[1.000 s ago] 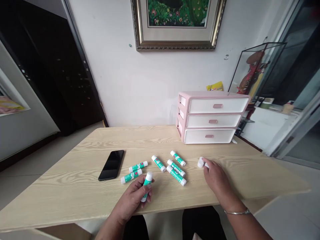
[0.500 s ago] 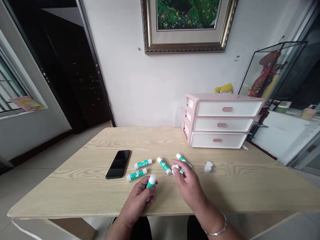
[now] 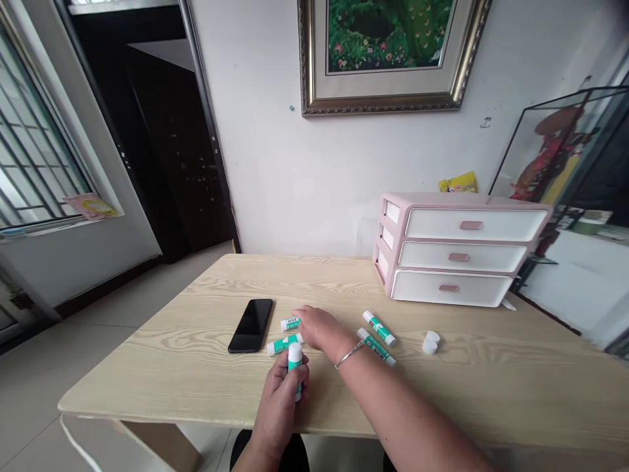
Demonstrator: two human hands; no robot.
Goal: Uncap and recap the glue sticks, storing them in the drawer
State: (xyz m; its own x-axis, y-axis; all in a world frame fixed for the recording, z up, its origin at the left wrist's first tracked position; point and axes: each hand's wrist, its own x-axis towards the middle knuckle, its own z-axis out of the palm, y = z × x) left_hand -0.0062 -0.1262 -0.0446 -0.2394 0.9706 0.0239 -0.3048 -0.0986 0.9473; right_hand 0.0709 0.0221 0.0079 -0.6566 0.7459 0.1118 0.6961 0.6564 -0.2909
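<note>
My left hand [image 3: 284, 387] is wrapped round a green and white glue stick [image 3: 295, 370], which stands upright with its white end on top. My right hand [image 3: 317, 328] reaches across to the left, over the right end of a glue stick [image 3: 289, 324] lying on the table. Its fingers are mostly hidden, so I cannot tell if they grip that stick. Just below lies another glue stick [image 3: 284, 345], close to my right thumb. Beyond my right wrist are an upper glue stick [image 3: 379, 328] and a lower glue stick [image 3: 377, 347], the latter partly behind the forearm.
A black phone [image 3: 250, 326] lies left of the glue sticks on the wooden table [image 3: 162, 373]. White caps [image 3: 430, 343] sit together at the right. A pink and white drawer unit [image 3: 457, 257] stands at the back right, with a yellow packet [image 3: 458, 183] on top.
My right hand has swung left from the right-hand glue sticks to the left pair. The middle glue stick is no longer visible. My left hand keeps its stick; the view has shifted left.
</note>
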